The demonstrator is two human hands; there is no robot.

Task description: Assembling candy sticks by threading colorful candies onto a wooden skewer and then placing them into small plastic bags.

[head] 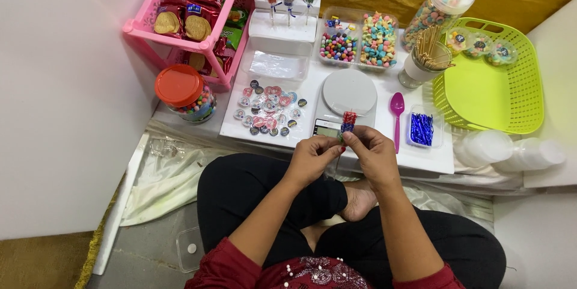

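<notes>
Your left hand (pixel 312 155) and right hand (pixel 371 150) both pinched a small wrapped sweet (pixel 348 122) (red and blue) just near the scale (pixel 348 93) on the tabletop (pixel 433 155).

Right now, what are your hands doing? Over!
Left hand and right hand both pinching a small candy stick. Held over the white scale. Nothing blocking. Over.

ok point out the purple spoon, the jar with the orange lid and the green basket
purple spoon (pixel 396 106): head view, on its bowl.
jar with the orange lid (pixel 179 85): head view, middle of the lid.
green basket (pixel 529 72): head view, on its right wall.
</notes>
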